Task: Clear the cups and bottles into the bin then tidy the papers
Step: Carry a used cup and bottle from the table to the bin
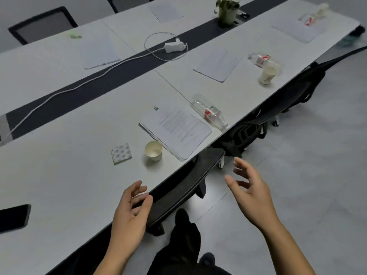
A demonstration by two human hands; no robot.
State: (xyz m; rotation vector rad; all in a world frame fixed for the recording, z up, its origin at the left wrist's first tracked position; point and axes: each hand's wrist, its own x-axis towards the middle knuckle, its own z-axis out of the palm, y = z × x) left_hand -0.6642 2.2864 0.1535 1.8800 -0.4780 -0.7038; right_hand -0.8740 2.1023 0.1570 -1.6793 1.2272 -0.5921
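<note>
Both hands hold nothing. The left hand [131,207] is over the near edge of the desk [59,175], in the lower middle of the frame, with its fingers loosely bent and a little apart. The right hand [252,189] is beside the desk, above the floor, with its fingers spread wide.

In my judgement the task is at its beginning, or very near to it. No bin is in view, and the cups and bottles that show all lie on the desk. The nearest paper cup [153,150] stands upright in the centre of the frame, just beside a stack of printed papers [176,128]. A clear plastic bottle [210,113] with a red label lies on its side at the right of this stack, near the desk edge. Toward the upper right a second paper cup [267,75] stands close to a second lying bottle [262,59]; whether they touch I cannot tell. A third bottle [313,16], blurred, lies at the upper right corner.

The papers are not gathered either: other sheets [218,64] lie apart along the desk. A small patterned packet [121,153] and a dark phone [14,217] are also there.
</note>
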